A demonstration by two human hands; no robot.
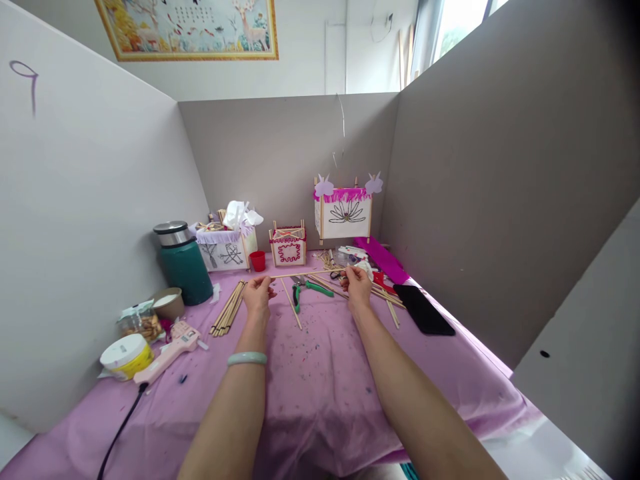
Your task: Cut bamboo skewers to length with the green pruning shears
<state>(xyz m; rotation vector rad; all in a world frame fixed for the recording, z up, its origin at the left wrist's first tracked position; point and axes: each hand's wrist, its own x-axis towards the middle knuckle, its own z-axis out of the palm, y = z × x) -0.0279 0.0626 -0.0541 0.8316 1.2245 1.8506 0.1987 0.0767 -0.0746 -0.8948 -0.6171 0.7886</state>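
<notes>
Head view: the person's left hand [257, 297] and right hand [359, 285] are holding a thin wooden stick [305, 273] level between them, above a pink table cover [320, 380]. The left fingers [263, 283] are curling narrowly around the stick, pinching it near one end. The right fingers [351, 272] are pinching it in the same narrow manner toward the other end. A small white scrap [365, 269] is showing just beside the right fingers; its exact nature cannot be determined.

Directly below the fingers, green-handled pruning shears [306, 291] are lying on the cover, and a loose stick [291, 304] is lying just right of the left hand. A bundle of sticks [226, 308] is resting just left of the left hand. Farther left of the fingers, a pink glue gun [170, 353] and a green flask [184, 268] are standing well apart from them. Beyond the fingers, a red cup [257, 261] and a paper lantern [343, 215] are standing near the back wall. A black tablet [425, 310] is lying right of the right fingers.
</notes>
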